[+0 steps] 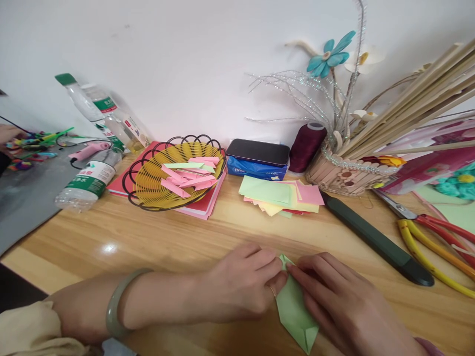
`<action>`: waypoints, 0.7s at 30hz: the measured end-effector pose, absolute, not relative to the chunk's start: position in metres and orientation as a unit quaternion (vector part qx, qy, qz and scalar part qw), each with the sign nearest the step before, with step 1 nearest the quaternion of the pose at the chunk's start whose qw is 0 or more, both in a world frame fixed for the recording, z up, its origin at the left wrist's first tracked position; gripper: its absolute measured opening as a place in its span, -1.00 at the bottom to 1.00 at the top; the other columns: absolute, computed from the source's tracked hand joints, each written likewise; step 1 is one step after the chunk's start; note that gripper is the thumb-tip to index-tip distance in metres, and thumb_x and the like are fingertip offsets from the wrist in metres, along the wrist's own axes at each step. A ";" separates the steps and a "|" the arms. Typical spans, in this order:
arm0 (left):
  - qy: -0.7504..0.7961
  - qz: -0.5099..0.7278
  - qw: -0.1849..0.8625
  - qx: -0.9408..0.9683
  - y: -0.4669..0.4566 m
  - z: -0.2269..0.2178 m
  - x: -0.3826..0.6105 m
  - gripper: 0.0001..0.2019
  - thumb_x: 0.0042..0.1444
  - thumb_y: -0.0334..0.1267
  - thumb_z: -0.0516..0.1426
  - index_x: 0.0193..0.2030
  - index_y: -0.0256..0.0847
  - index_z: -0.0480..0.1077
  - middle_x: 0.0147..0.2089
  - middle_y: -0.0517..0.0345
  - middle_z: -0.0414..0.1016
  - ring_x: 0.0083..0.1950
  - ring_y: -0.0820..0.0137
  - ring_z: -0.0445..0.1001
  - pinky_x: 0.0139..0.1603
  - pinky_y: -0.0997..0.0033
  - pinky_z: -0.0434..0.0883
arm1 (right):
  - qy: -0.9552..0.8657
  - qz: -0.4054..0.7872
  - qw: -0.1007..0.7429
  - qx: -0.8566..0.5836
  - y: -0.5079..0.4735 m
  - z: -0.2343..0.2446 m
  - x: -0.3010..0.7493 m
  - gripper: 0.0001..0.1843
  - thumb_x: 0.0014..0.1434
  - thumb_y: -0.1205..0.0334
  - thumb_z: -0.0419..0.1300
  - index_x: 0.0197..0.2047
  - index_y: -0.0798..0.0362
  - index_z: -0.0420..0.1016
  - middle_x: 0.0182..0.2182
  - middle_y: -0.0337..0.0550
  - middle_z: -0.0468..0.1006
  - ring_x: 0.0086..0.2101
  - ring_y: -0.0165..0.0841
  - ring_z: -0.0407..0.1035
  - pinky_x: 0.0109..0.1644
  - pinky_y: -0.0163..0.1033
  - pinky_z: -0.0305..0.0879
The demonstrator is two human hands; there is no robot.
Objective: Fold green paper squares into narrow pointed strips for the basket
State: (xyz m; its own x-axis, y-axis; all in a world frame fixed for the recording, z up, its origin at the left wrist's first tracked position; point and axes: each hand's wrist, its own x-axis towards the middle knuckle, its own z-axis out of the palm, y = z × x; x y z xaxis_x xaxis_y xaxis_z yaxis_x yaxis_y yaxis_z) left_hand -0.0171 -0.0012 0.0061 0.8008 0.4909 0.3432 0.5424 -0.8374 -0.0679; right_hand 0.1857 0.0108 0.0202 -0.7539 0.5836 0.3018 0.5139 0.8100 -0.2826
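A folded light green paper [295,311] lies on the wooden table [148,237] near its front edge. My left hand [241,284] pinches the paper's upper tip with curled fingers; a pale bangle sits on that wrist. My right hand [345,306] presses along the paper's right side, its fingertips meeting the left hand's at the tip.
A yellow wire basket [148,188] holds several folded pink and green strips. A stack of coloured paper squares [282,195] lies behind my hands. A dark ruler-like bar [374,237], scissors [426,220], tissue pack [256,165], thread spool [307,146], flower basket [345,175] and water bottles [91,180] stand around.
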 end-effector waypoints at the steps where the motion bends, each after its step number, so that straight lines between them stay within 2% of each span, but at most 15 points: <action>1: -0.279 -0.159 0.080 -0.944 -0.002 0.004 -0.016 -0.89 0.19 -0.39 0.01 -0.25 -0.33 0.35 -0.31 0.09 0.34 -0.25 0.38 0.30 -0.26 0.36 0.28 | -0.929 0.101 0.195 -0.297 0.011 0.021 0.186 -0.76 0.17 0.39 -0.07 -0.22 0.08 0.40 -0.38 -0.09 0.41 -0.37 -0.34 0.34 -0.37 -0.24 0.35; 6: -0.335 -0.178 0.054 -0.924 -0.004 -0.002 -0.012 -0.88 0.23 -0.32 -0.02 -0.26 -0.24 0.33 -0.31 0.17 0.32 -0.27 0.40 0.28 -0.27 0.39 0.27 | -0.916 0.156 0.203 -0.311 0.013 0.019 0.188 -0.75 0.15 0.42 -0.07 -0.20 0.07 0.39 -0.35 -0.10 0.40 -0.34 -0.35 0.35 -0.33 -0.26 0.37; 9: -0.345 -0.168 0.041 -0.923 -0.004 0.000 -0.012 -0.87 0.24 -0.32 -0.03 -0.27 -0.23 0.32 -0.31 0.18 0.31 -0.27 0.40 0.28 -0.28 0.39 0.27 | -0.907 0.178 0.199 -0.325 0.015 0.018 0.186 -0.69 0.16 0.44 -0.09 -0.12 0.05 0.38 -0.33 -0.12 0.40 -0.31 -0.37 0.36 -0.30 -0.26 0.38; 17: -0.343 -0.146 0.055 -0.926 -0.003 0.002 -0.012 -0.87 0.24 -0.27 -0.02 -0.19 -0.21 0.32 -0.21 0.13 0.32 -0.19 0.36 0.29 -0.22 0.35 0.29 | -0.900 0.197 0.177 -0.346 0.018 0.014 0.185 -0.55 0.12 0.45 -0.08 0.06 -0.01 0.29 -0.27 -0.14 0.39 -0.28 -0.37 0.37 -0.25 -0.25 0.39; 21: -0.347 -0.160 0.061 -0.922 -0.004 -0.001 -0.012 -0.87 0.23 -0.26 -0.01 -0.19 -0.21 0.33 -0.15 0.10 0.32 -0.16 0.34 0.28 -0.18 0.33 0.30 | -0.900 0.215 0.178 -0.334 0.018 0.015 0.190 -0.54 0.15 0.44 -0.08 0.11 -0.03 0.22 -0.19 -0.11 0.39 -0.20 -0.36 0.37 -0.16 -0.22 0.38</action>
